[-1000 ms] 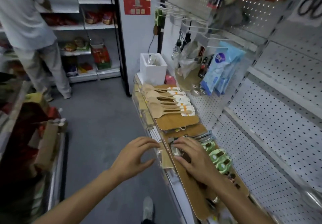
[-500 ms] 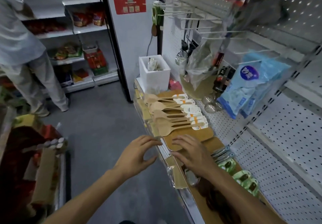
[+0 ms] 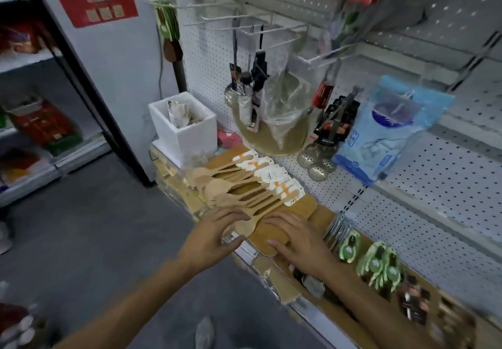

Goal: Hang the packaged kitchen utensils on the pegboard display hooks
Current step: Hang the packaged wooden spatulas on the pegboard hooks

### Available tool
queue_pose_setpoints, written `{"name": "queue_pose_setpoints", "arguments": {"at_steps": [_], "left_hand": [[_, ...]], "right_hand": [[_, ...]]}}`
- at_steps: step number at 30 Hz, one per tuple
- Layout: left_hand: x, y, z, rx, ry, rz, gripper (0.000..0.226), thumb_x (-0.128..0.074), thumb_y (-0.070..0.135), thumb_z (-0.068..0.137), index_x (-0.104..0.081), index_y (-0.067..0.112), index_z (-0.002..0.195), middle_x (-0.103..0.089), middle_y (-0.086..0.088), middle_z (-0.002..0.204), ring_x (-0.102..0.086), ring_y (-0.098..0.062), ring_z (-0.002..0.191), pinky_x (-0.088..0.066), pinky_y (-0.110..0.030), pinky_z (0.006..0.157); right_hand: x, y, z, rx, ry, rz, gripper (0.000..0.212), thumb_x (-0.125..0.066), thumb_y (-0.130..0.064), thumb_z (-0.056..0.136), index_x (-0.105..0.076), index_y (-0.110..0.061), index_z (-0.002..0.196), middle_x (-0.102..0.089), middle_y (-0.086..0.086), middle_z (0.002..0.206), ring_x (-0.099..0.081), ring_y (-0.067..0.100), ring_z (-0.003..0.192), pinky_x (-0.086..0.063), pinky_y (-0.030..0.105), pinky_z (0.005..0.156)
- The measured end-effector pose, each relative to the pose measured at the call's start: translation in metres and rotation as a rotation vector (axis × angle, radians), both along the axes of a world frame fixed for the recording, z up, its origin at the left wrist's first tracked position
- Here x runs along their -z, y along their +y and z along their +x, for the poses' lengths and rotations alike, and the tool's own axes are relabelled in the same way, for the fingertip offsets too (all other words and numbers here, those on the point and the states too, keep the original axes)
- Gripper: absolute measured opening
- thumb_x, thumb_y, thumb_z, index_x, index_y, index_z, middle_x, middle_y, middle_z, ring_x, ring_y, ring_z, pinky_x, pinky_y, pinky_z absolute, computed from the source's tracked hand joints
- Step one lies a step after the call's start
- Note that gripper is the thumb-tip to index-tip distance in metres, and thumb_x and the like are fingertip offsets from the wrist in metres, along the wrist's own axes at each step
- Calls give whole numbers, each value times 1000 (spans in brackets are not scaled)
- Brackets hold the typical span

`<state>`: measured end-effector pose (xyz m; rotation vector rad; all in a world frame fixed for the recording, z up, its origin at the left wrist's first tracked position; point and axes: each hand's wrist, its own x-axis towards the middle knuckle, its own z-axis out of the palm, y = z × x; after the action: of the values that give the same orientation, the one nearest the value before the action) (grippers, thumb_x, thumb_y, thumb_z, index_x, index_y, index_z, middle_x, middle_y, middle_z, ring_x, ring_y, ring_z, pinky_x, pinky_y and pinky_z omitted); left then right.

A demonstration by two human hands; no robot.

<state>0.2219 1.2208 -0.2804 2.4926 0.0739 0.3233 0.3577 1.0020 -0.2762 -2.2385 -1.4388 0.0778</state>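
Several wooden spoons (image 3: 239, 185) with white and orange card tags lie in a row on a wooden board (image 3: 301, 207) on the shelf. My left hand (image 3: 214, 237) hovers at the shelf's front edge, fingers relaxed, by the bowl of the nearest spoon. My right hand (image 3: 298, 242) rests flat on the board, fingers spread. Green-carded utensils (image 3: 380, 264) and a bundle of metal pieces (image 3: 339, 229) lie to the right. White hooks (image 3: 244, 19) stick out of the pegboard (image 3: 448, 174) above; some carry hanging utensils (image 3: 250, 76).
A white foam box (image 3: 184, 128) stands at the shelf's left end. Blue packets (image 3: 385, 128), a clear bag (image 3: 285, 109) and metal strainers (image 3: 315, 161) hang at the pegboard. Grey aisle floor (image 3: 95, 226) lies left, with stocked shelves (image 3: 40, 131) beyond.
The view and both hands have shifted left along the shelf, from the green-carded utensils to the board by the wooden spoons. The person in the aisle has gone out of frame.
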Motion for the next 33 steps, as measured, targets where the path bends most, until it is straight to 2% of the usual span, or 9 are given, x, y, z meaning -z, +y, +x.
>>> {"name": "queue_pose_setpoints", "arguments": {"at_steps": [4,8,14,17,24,30,33], "left_hand": [[4,44,14,96,26,-13,41,-65,48,91,-57,38,130,-54,21,134,-47,-3,129,-46,-34,105],[16,68,25,189,55,-3,43,-61,52,92,-51,42,133,-52,22,137,-48,-5,130,-47,-37,104],[26,81,47,292,58,-32,42,-64,46,90,-59,34,129,-57,17,132,-50,-6,127,-44,-29,104],[34,83,64,309,88,-38,44,-63,49,89,-59,34,130,-56,16,133,-49,-6,128,-44,-27,104],[59,85,105,321,182,-22,47,-70,40,85,-58,35,130,-57,15,133,-49,-6,127,-43,-26,104],[112,93,155,329,334,14,54,-66,41,87,-50,33,138,-52,13,141,-47,-10,130,-45,-30,103],[155,95,187,340,431,-18,56,-66,36,90,-47,28,142,-50,8,143,-48,-14,130,-44,-30,103]], "right_hand": [[0,26,-9,116,35,-9,45,-51,-52,96,-53,-29,135,-52,-13,136,-45,5,128,-35,24,109],[1,43,-22,238,75,-10,46,-52,-49,96,-52,-28,136,-51,-12,138,-43,4,129,-30,21,108],[9,50,-24,344,139,-11,48,-51,-51,95,-52,-26,136,-53,-11,137,-46,6,125,-33,21,104],[14,51,-14,374,172,-13,50,-51,-53,93,-53,-26,135,-54,-10,136,-47,6,125,-37,24,103],[45,52,18,455,281,-10,45,-57,-47,93,-51,-31,135,-50,-15,138,-44,2,124,-38,23,100],[107,67,48,627,532,7,50,-58,-50,89,-54,-27,133,-55,-8,133,-53,9,118,-44,27,97],[162,85,69,775,702,6,47,-70,-35,88,-56,-21,130,-58,-2,130,-58,14,114,-47,34,98]]}}
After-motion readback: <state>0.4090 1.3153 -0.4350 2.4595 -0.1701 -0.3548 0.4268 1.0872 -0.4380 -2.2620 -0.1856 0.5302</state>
